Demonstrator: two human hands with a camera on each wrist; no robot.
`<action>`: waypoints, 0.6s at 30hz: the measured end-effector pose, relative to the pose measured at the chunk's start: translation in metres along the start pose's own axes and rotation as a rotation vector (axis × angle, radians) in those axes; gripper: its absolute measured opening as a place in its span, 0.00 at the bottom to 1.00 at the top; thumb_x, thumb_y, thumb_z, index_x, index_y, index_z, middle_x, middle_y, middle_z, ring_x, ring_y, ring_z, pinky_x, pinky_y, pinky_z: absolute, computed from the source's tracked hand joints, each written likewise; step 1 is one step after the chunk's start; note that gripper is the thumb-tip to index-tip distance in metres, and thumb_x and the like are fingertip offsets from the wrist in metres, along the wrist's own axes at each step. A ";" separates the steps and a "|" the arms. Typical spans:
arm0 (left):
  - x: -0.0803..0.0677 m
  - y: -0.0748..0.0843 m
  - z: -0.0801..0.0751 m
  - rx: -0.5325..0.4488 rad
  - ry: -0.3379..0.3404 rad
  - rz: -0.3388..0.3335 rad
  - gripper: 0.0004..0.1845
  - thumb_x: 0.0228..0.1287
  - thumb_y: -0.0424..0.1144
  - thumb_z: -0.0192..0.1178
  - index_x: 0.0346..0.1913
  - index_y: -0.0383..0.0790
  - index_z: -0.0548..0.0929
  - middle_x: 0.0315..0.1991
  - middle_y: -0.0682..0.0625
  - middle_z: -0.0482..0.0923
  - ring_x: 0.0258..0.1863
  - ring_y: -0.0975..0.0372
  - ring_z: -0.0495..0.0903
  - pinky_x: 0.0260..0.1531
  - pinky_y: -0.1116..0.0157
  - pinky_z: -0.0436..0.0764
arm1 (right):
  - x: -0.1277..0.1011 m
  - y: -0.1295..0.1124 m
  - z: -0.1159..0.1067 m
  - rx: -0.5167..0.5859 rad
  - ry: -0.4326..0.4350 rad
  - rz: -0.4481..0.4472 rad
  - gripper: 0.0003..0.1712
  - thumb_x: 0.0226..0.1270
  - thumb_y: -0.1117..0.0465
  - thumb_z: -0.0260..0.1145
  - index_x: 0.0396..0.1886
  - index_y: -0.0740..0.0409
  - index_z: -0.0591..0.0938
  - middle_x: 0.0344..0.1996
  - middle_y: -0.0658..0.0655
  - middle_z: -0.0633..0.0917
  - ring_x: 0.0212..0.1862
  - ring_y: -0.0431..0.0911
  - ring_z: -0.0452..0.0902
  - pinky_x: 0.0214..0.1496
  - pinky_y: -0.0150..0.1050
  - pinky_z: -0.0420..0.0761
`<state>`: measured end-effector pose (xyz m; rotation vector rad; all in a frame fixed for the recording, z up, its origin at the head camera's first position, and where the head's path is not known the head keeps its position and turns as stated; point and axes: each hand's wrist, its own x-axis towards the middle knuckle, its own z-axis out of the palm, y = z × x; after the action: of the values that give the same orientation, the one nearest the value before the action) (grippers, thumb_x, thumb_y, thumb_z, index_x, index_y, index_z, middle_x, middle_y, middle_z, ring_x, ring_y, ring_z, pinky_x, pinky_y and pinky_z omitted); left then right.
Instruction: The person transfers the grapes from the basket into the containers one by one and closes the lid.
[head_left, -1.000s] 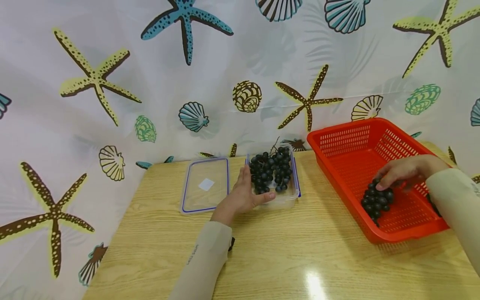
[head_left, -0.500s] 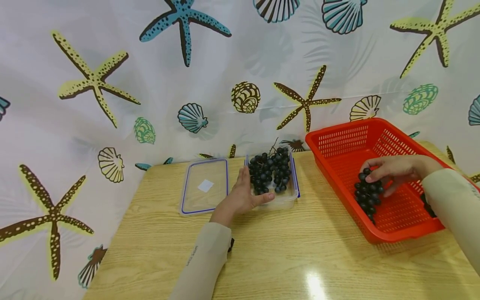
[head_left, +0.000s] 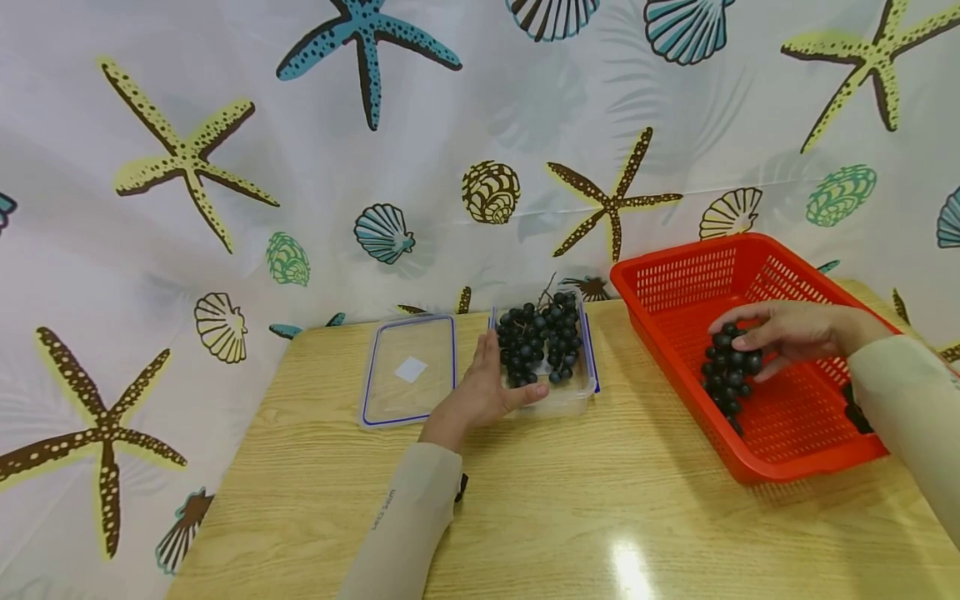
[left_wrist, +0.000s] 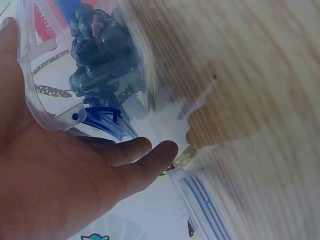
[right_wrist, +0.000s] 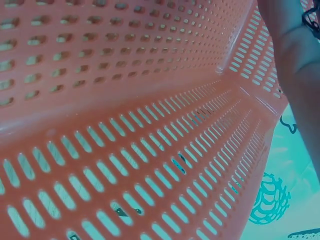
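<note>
My right hand (head_left: 780, 333) grips the top of a bunch of dark grapes (head_left: 726, 373) and holds it up inside the red perforated basket (head_left: 802, 454), whose slotted wall (right_wrist: 125, 150) fills the right wrist view. My left hand (head_left: 486, 392) holds the near left side of a clear plastic container (head_left: 581, 402) with straight fingers and thumb along its wall. More dark grapes (head_left: 542, 338) fill that container (left_wrist: 35, 95); they (left_wrist: 97, 47) show through it in the left wrist view, above my left palm (left_wrist: 65, 185).
The container's clear lid with a blue seal (head_left: 408, 371) lies flat on the wooden table (head_left: 555, 500) left of the container. A curtain printed with starfish and shells (head_left: 300, 150) hangs right behind the table. A dark object (head_left: 855, 412) sits in the basket by my right sleeve.
My right hand has lifted the grape bunch from the basket floor and carried it left and upward. The left hand has stayed on the container.
</note>
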<state>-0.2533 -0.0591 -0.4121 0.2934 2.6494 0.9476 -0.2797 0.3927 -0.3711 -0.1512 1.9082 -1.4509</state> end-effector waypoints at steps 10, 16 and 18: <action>0.000 0.000 0.000 -0.016 -0.006 -0.006 0.68 0.59 0.71 0.64 0.80 0.48 0.24 0.80 0.49 0.20 0.79 0.45 0.37 0.72 0.43 0.52 | -0.007 -0.005 -0.008 -0.017 -0.020 -0.074 0.17 0.78 0.66 0.57 0.55 0.43 0.84 0.55 0.57 0.77 0.53 0.55 0.76 0.54 0.58 0.80; 0.000 0.000 0.000 -0.029 -0.007 -0.011 0.69 0.57 0.71 0.64 0.80 0.49 0.24 0.80 0.49 0.20 0.79 0.46 0.38 0.72 0.44 0.53 | -0.014 -0.011 -0.018 0.053 -0.001 -0.154 0.20 0.81 0.67 0.52 0.57 0.42 0.83 0.53 0.52 0.79 0.49 0.51 0.79 0.51 0.54 0.83; 0.000 0.000 0.000 -0.028 -0.007 -0.010 0.69 0.57 0.72 0.64 0.80 0.49 0.24 0.80 0.49 0.20 0.79 0.45 0.37 0.72 0.44 0.53 | -0.015 -0.013 -0.019 0.078 0.025 -0.173 0.20 0.82 0.67 0.51 0.57 0.42 0.83 0.53 0.52 0.80 0.49 0.51 0.79 0.50 0.54 0.83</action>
<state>-0.2538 -0.0591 -0.4119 0.2758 2.6264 0.9775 -0.2839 0.4103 -0.3502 -0.2684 1.8934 -1.6466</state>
